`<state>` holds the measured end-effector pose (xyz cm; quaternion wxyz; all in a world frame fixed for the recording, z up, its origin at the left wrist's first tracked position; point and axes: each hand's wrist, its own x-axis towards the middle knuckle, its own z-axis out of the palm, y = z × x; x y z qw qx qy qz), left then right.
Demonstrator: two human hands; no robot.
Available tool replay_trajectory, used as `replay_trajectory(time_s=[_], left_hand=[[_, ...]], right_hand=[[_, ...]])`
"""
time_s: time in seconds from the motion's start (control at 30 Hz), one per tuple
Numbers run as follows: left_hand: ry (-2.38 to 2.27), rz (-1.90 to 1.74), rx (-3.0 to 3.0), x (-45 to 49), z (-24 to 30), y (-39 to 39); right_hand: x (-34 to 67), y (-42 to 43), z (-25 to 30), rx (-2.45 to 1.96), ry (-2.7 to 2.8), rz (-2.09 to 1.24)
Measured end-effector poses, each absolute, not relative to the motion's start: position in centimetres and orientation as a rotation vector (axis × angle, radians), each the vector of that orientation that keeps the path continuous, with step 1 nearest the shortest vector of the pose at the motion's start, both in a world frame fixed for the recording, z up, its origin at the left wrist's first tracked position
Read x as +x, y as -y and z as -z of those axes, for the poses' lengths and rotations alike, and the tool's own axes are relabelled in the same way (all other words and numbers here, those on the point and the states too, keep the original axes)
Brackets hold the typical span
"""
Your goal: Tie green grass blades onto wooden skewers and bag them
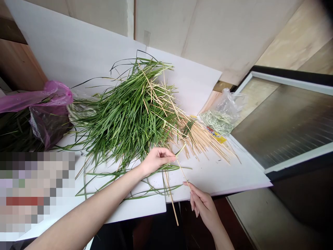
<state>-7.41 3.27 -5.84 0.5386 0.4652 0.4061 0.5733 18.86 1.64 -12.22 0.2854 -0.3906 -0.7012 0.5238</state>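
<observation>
The left hand [157, 161] is curled nearly shut, its fingertips closed on the upper part of a thin pale wooden skewer [182, 174], with a narrow green grass blade running along the skewer near its upper end. The right hand [201, 205] is narrowly open, thumb and fingertips pinching the lower part of that same skewer. Just below the left hand lies a long, dense heap of fresh green grass blades [127, 118], and loose blades trail under the left wrist. Taking that heap as the landmark, a fan of many pale wooden skewers [200, 140] lies against its right end, partly tangled in the blades, and one loose skewer [171, 199] hangs past the board edge below it. Beneath the heap are overlapping flat white boards [215, 177]. Off its left end sits a pink plastic bag [56, 93] over dark green leaves. Beyond its right end lies a clear plastic bag of chopped green leaves [218, 118], beside a yellow printed packet [217, 137].
</observation>
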Motion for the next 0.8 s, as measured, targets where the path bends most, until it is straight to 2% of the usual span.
replay_trajectory(time_s=[0.17,0.43,0.57,0.7,0.8], left_hand=[[-0.989,-1.334,1.174,-7.2,6.1,-3.2],[-1.048,-0.929,1.52,-4.5,7.8,-2.2],[-1.107,-0.914,1.618,-4.5,7.6,-1.9],[-0.958,-0.832,1.679,-5.6,6.5,-2.0],[-0.937,-0.909,1.642,-6.2,6.1,-2.1]], right_hand=[[18.8,-1.6,12.1,-1.04,1.88,-1.418],[18.8,-1.7,12.7,-1.032,1.878,-1.378],[18.7,-1.7,12.6,-1.017,1.867,-1.392],[18.7,-1.6,12.3,-1.038,1.796,-1.419],[18.8,-1.5,12.5,-1.013,1.736,-1.428]])
